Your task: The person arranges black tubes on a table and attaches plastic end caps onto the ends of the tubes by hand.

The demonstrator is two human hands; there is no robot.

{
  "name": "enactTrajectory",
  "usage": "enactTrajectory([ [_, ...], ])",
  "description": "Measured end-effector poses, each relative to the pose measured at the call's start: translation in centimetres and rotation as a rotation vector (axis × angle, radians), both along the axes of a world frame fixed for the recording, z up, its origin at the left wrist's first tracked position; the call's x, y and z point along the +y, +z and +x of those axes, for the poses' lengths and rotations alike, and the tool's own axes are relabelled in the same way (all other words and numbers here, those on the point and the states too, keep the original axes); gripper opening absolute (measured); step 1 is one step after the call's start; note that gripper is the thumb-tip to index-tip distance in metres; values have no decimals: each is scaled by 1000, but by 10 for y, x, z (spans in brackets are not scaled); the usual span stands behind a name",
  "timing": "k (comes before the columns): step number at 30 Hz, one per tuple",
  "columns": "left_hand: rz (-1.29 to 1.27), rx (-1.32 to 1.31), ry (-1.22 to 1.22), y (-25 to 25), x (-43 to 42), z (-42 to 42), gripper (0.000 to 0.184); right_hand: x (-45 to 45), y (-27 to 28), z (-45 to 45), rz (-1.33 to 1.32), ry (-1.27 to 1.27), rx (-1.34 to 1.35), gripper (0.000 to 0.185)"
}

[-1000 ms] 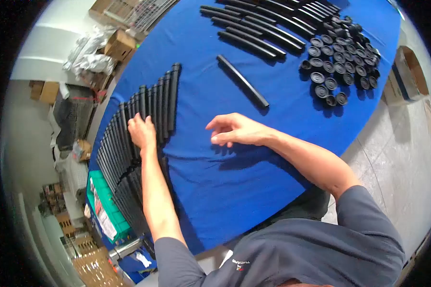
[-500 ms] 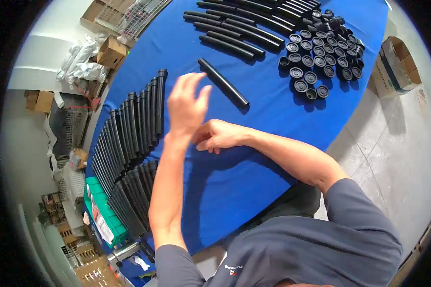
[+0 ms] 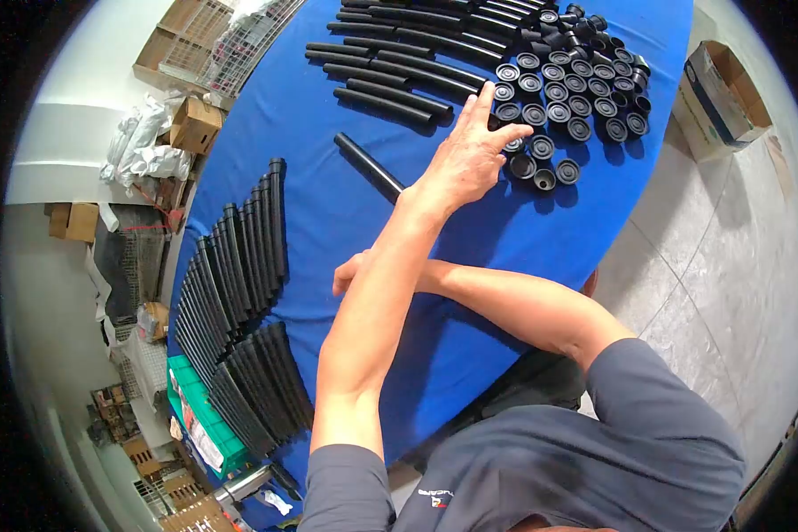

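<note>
Left hand [image 3: 467,160] now at caps [image 3: 558,112], bin [image 3: 225,436] contents [image 3: 202,434] whitish

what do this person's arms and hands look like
Short dark grey sleeves leave the forearms bare. The left hand wears no glove, nor does the visible part of the right hand. The shirt has white and red markings.

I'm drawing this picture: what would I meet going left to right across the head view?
Fanned black tubes, lone black tube, round black caps, open cardboard box.
</note>
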State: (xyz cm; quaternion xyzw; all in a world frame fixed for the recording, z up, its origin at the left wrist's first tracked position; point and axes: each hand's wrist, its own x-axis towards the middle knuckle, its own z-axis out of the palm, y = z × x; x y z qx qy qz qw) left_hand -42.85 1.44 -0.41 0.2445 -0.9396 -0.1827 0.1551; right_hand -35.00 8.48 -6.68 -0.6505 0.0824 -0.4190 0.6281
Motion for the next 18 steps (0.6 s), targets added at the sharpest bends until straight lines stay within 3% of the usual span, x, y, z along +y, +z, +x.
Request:
enactTrajectory([
  [6,35,81,-3,-14,-1,-5,53,-2,21,-7,-10,-14,373,40],
  [12,7,63,23,-11,-2,-4,51,1,27,-10,-20,-52,442,42],
  [15,5,49,32,-10,-2,-3,54,-2,18,-6,27,15,261,40],
  [18,-3,71,9,-12,-3,-4,58,1,18,-5,30,-13,290,38],
])
